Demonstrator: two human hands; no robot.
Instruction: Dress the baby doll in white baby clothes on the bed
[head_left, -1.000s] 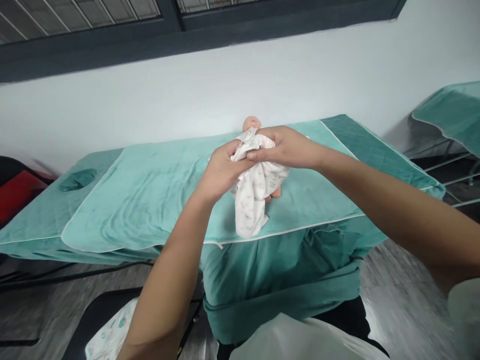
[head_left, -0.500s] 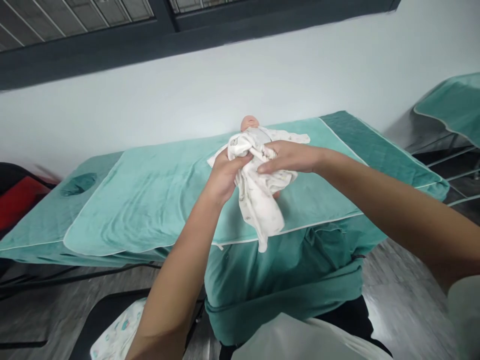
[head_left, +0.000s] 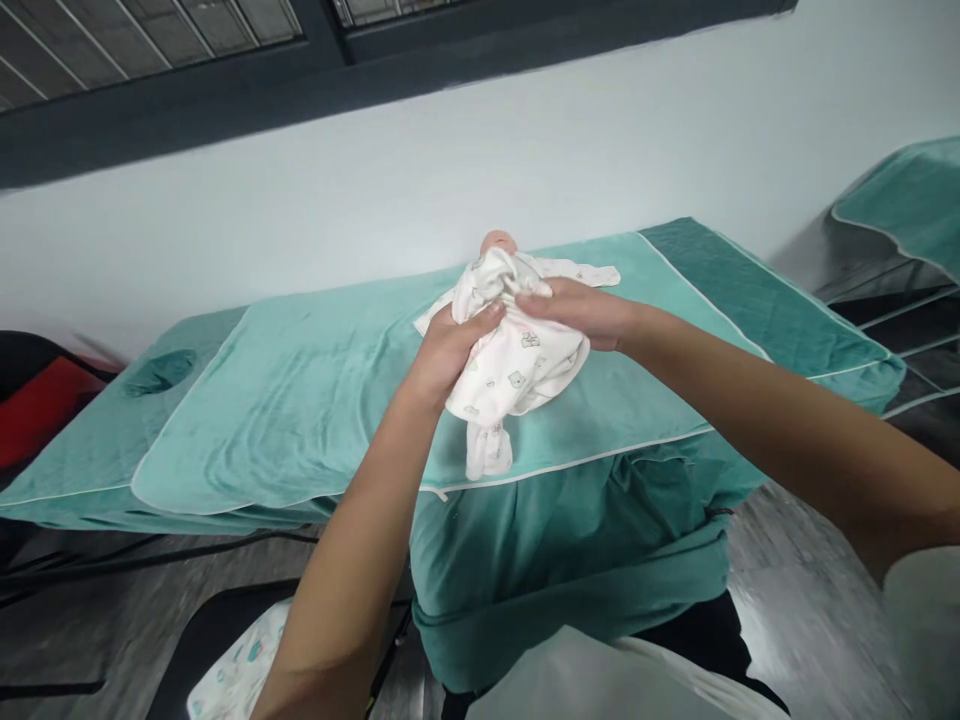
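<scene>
Both hands grip a white printed baby garment [head_left: 517,375], bunched at its upper part, with its lower cloth hanging toward the bed's near edge. My left hand [head_left: 448,350] is closed on its left side, thumb on top. My right hand [head_left: 574,310] pinches the gathered cloth from the right. Behind it lies a baby doll [head_left: 497,241]; only the top of its head shows, the rest being covered by cloth and hands. A white sleeve [head_left: 581,271] stretches out to the right on the bed beyond my right hand.
A teal-covered massage bed [head_left: 315,390] runs along the white wall, with a face hole [head_left: 159,371] at its left end. At lower left, a patterned cloth [head_left: 240,665] lies on a black chair [head_left: 176,660]. Another teal-covered bed [head_left: 907,205] stands at right.
The garment has been turned and gathered, so its printed side now faces me and its hanging part is shorter. My right hand has shifted slightly and the doll's head is more covered.
</scene>
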